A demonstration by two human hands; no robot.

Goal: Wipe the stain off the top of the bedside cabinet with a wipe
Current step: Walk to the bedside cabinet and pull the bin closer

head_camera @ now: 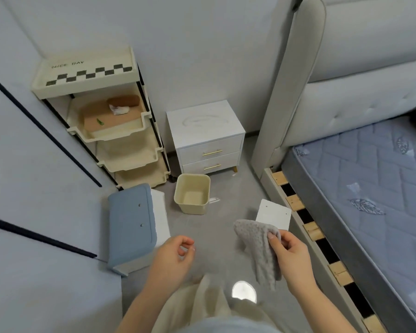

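The grey wipe hangs pinched in the right hand, well short of the bedside cabinet, whose top carries a faint curved stain. The left hand is loosely curled, holding nothing. Between stands an empty cream bin; left, a tiered rack holds a box.

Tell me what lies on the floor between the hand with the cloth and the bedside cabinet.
In the head view, only the cream bin stands left of that path; otherwise bare grey floor.
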